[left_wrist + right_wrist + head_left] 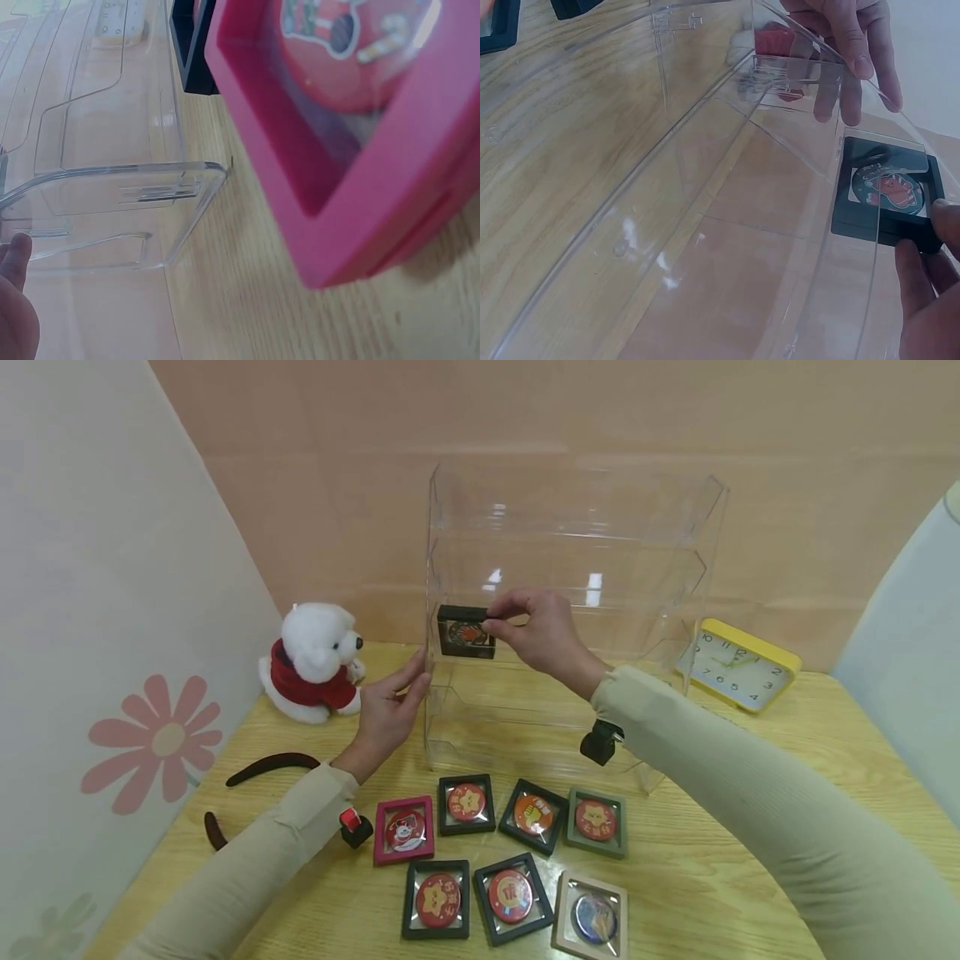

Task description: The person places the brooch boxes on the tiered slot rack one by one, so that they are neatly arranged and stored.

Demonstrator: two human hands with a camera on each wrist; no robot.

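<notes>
A clear plastic tiered display rack stands on the table. My right hand pinches the right edge of a black square frame between thumb and fingers. The frame stands upright at the left end of a middle tier; its round badge shows a red figure on a dark ground, plainest in the right wrist view, where the frame sits behind the clear front lip. With fingers extended, my left hand touches the rack's left side panel. Only a little of that hand enters the left wrist view.
Several framed badges lie on the wood table before the rack, among them a magenta frame, a green frame and a beige frame. A white plush bear sits left, a yellow clock right. Dark curved strips lie front left.
</notes>
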